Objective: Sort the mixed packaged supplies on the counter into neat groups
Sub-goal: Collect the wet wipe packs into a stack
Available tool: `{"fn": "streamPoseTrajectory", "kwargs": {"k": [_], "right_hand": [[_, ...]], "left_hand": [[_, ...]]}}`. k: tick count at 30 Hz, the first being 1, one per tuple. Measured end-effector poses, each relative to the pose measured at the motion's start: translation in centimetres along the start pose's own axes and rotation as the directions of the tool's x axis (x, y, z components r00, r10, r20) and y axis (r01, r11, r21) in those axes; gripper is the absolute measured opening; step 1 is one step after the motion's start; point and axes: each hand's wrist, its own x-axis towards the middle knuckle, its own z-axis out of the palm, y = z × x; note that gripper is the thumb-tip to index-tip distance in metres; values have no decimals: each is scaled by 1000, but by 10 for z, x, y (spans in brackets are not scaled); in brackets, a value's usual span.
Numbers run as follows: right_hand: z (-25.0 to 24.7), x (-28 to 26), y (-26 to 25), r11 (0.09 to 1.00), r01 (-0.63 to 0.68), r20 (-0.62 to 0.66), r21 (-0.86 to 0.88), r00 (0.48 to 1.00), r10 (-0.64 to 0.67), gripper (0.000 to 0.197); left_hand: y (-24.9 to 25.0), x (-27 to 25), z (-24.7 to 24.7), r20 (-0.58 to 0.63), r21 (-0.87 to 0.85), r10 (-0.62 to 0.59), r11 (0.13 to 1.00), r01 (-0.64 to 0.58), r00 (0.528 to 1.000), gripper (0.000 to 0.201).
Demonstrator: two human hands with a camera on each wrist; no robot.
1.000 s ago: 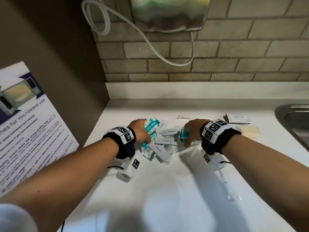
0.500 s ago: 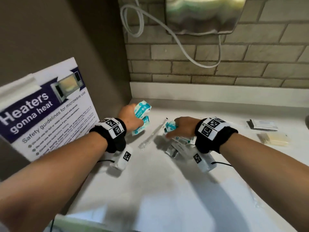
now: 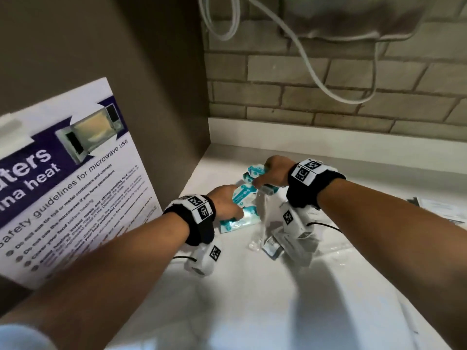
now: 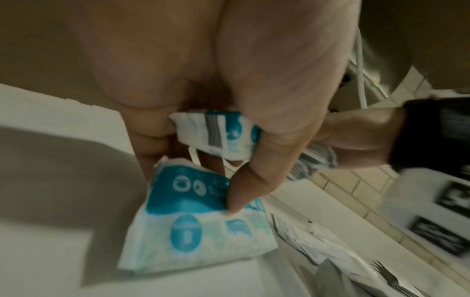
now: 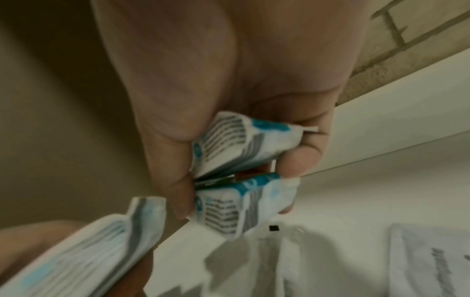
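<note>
- Nearest me on the counter (image 3: 252,311), below my right wrist, lies a loose heap of white sachets (image 3: 290,245) and clear wrappers, too jumbled and blurred to count.
- Just beyond, my left hand (image 3: 225,200) has its fingers (image 4: 239,193) curled round teal-and-white packets (image 3: 238,210): one tucked against the palm, and the thumb pinning another that lies flat on the counter. From the head view I make out perhaps three packets under this hand, though the edges blur.
- Past that, my right hand (image 3: 274,171) pinches two more of the same teal packets (image 5: 241,164), stacked between thumb and fingertips (image 5: 295,162), lifted off the surface and close to the left hand's bunch.
- To do this well, I judge I should bring the right pair down squarely onto the left pile, printed faces matching and edges flush, with the left thumb steadying the bottom packet so the slick wrappers don't slide apart.
- Far off to the right, well apart, a flat white packet (image 3: 439,209) sits at the frame edge; I count one for sure.
- Farthest back, a white cable (image 3: 316,72) loops down the brick wall (image 3: 278,97).
</note>
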Motion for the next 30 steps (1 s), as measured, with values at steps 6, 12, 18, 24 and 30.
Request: {"fn": "streamPoseTrajectory", "kwargs": {"k": [6, 12, 18, 24, 30], "right_hand": [[2, 46, -1, 998, -6, 55, -60, 998, 9, 46], [25, 66, -28, 990, 112, 118, -80, 988, -103, 42], [38, 72, -28, 998, 60, 105, -6, 993, -59, 40], [31, 64, -18, 1000, 23, 72, 7, 997, -23, 58], [35, 63, -23, 998, 64, 91, -13, 994, -63, 76]], "left_hand": [[-6, 13, -10, 46, 36, 49, 998, -50, 998, 29], [-19, 12, -35, -23, 168, 64, 984, -59, 998, 47], [-30, 10, -35, -109, 161, -39, 985, 57, 993, 37], [-32, -2, -20, -47, -63, -248, 967, 245, 968, 35], [-36, -19, -37, -88, 103, -153, 981, 162, 984, 59]]}}
